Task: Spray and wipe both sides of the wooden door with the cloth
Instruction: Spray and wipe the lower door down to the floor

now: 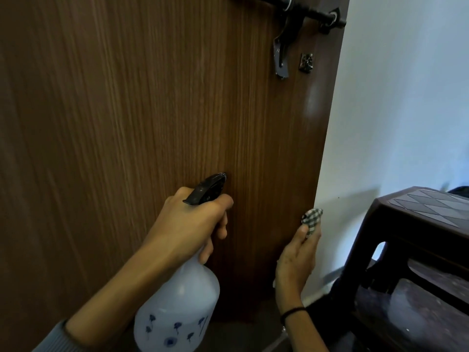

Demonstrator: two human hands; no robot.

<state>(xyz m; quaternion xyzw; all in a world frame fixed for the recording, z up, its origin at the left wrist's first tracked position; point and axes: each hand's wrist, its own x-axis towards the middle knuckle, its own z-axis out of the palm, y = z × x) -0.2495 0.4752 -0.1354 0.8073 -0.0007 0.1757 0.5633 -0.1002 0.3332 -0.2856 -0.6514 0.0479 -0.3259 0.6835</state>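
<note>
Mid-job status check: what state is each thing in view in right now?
wooden door: open, free edge showing against the wall.
spray bottle: gripped at the neck by the left hand, nozzle facing the door.
cloth: bunched in the right hand, at the door's edge.
latch: on the door, handle hanging down.
stool: standing right of the door.

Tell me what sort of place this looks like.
Probably a room in a home: a wooden door with a black sliding latch, a plain white wall, and a dark plastic stool.
</note>
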